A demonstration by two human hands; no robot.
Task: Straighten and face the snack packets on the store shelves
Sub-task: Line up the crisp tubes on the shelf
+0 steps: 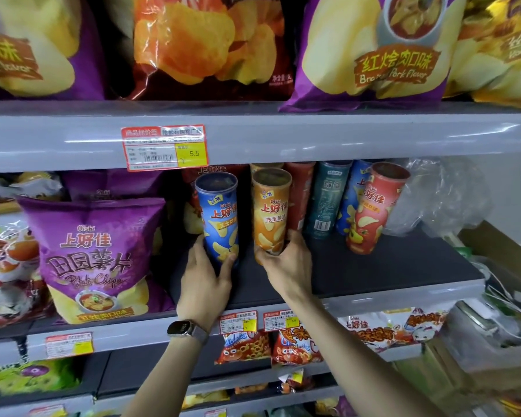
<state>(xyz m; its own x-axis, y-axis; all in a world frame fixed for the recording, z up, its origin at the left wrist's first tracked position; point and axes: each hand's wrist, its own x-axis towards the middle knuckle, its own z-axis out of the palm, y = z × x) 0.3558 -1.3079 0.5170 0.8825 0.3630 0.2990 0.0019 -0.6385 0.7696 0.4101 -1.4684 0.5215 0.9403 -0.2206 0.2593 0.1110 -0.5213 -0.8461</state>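
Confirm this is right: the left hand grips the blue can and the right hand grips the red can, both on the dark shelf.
One thing is wrong. In the head view the right hand grips the orange can; the red can stands untouched further right. The left hand does grip the blue can, both on the dark shelf.

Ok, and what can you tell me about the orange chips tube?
The orange chips tube is a tall round canister, cardboard-looking, with a clear plastic lid. Its front, with red Oishi lettering and pale chip pictures, faces outward. It is roughly upright over the dark shelf, right of a blue tube. The right hand grips its base, hiding the bottom.
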